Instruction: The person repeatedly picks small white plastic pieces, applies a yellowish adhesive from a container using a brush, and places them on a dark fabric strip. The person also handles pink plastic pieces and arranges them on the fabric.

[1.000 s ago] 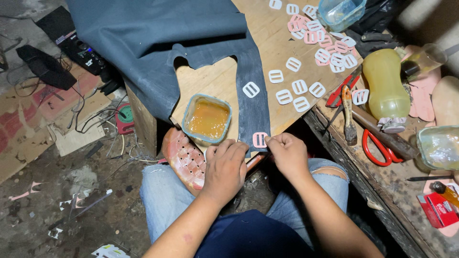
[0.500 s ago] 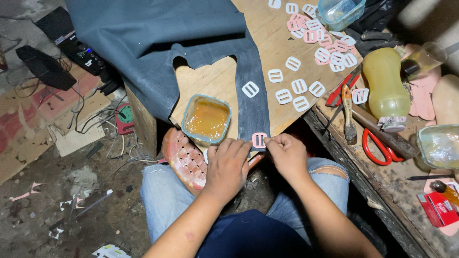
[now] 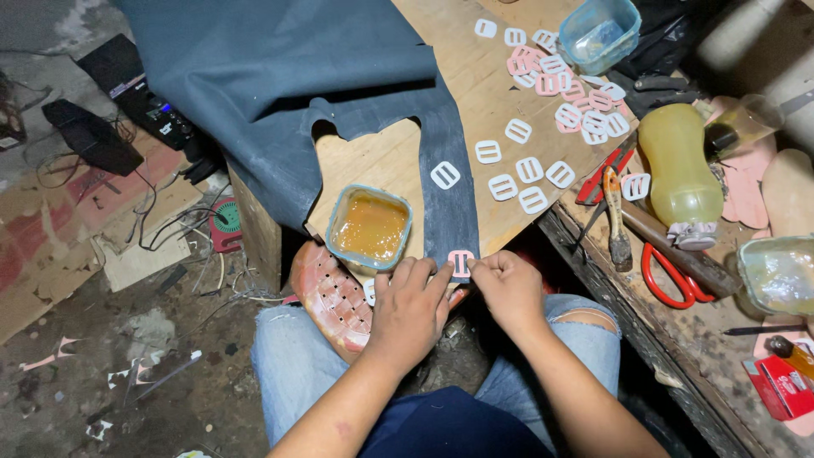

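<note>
Head view: left hand (image 3: 413,309) and right hand (image 3: 507,288) both pinching pink buckle (image 3: 460,262) at lower tip of dark leather strip (image 3: 448,212), beside glue tub (image 3: 370,226) on wooden table (image 3: 475,102). Step judged: seating buckle on strip; needs steady, aligned pressing.

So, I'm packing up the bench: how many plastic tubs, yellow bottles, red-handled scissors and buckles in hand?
Plastic tubs: 3 (glue tub, blue tub, clear tub)
yellow bottle: 1
red-handled scissors: 1
Held pink buckle: 1
Total: 6
</note>
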